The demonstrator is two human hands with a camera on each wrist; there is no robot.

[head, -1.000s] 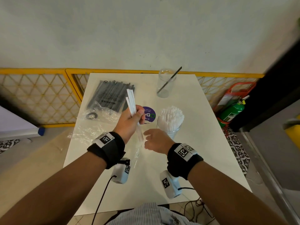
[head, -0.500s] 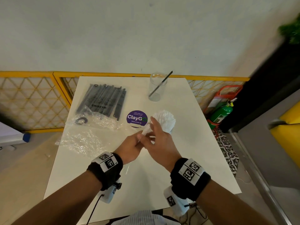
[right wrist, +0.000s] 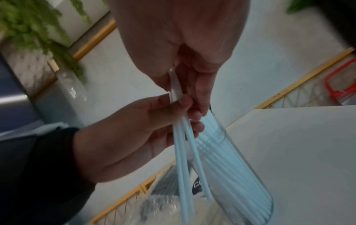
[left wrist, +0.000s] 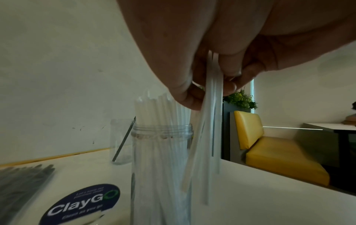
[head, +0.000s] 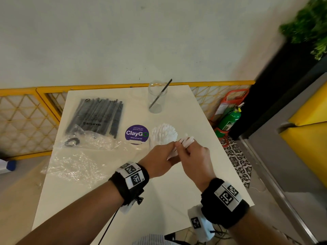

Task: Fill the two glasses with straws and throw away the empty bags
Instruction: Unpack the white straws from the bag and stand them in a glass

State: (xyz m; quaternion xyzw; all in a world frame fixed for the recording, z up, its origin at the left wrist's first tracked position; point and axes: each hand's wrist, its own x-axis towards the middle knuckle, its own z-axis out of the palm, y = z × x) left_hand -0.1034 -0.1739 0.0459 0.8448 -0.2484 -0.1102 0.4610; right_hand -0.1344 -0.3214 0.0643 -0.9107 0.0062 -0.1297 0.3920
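White table point(head: 177, 200) at frame centre: both the left hand point(head: 160, 160) and right hand point(head: 193, 157) pinch loose white straws point(head: 185, 141) (slanting up-right), just right of the near-full glass point(head: 163, 136).

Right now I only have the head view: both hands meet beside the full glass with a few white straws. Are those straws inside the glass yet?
Observer: No. The left wrist view shows the white straws hanging outside the near glass, beside its rim, with their lower ends below it.
Operator: Which hand has them?
Observer: Both. In the right wrist view the left hand and the right hand pinch the same few straws near their upper ends.
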